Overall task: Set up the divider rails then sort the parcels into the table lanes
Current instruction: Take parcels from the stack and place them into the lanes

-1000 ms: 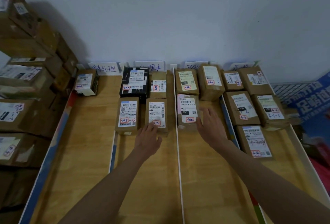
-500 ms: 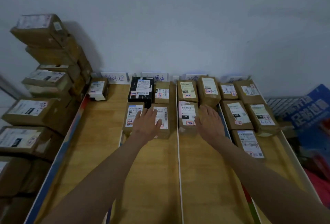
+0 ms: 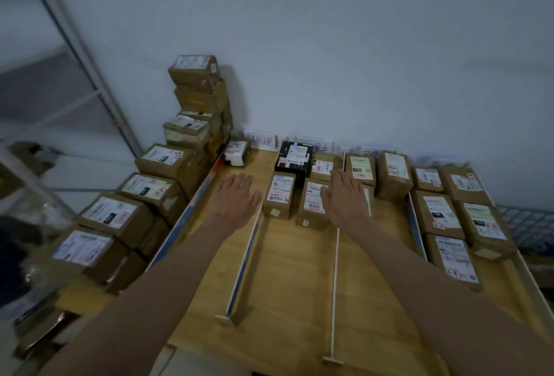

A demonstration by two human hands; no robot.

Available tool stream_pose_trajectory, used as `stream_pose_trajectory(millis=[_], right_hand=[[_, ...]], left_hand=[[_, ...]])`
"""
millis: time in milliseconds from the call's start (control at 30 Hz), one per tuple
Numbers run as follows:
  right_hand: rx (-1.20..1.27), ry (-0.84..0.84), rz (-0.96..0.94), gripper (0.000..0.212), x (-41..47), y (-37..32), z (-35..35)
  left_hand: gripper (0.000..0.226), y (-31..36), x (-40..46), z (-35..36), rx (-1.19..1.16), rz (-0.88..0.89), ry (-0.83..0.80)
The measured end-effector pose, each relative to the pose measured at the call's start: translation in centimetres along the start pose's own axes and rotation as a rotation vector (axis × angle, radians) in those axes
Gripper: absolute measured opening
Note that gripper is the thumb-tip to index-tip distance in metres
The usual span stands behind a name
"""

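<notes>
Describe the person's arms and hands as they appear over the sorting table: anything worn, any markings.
Both forearms are bare right to the bottom edge of the picture: no sleeve or cuff shows. The left hand and right hand wear no gloves, and no ring, watch, wristband or mark can be made out. The picture is dim and slightly blurred, so fine detail is uncertain.

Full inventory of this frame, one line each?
table: one, light wood, centre
divider rails: three visible, white, running toward wall
lane signs: four, white handwritten, against wall
parcels in lanes: about thirteen, brown, far end
black parcel: one, second lane, back
unsorted parcels: a stack, brown, left of table
left hand: open, above first lane
right hand: open, over middle rail
</notes>
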State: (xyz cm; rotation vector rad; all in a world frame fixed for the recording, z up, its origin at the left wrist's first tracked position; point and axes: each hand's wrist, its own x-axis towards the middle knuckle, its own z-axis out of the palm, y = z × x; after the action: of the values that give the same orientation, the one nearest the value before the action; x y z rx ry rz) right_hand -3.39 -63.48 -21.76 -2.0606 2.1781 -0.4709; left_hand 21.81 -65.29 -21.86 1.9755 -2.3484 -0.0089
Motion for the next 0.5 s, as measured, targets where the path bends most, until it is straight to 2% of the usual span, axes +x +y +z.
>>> stream_pose_trajectory(millis=[267, 500], right_hand=[[0.0, -0.008, -0.169, 0.053, 0.0, -9.6, 0.3], [0.021, -0.028, -0.205, 0.054, 0.8, -18.6, 3.6]], left_hand=[[0.058, -8.6, -3.7, -3.5, 0.025, -0.097, 0.068], [0.053, -18.2, -5.7, -3.2, -0.013, -0.147, 0.089]])
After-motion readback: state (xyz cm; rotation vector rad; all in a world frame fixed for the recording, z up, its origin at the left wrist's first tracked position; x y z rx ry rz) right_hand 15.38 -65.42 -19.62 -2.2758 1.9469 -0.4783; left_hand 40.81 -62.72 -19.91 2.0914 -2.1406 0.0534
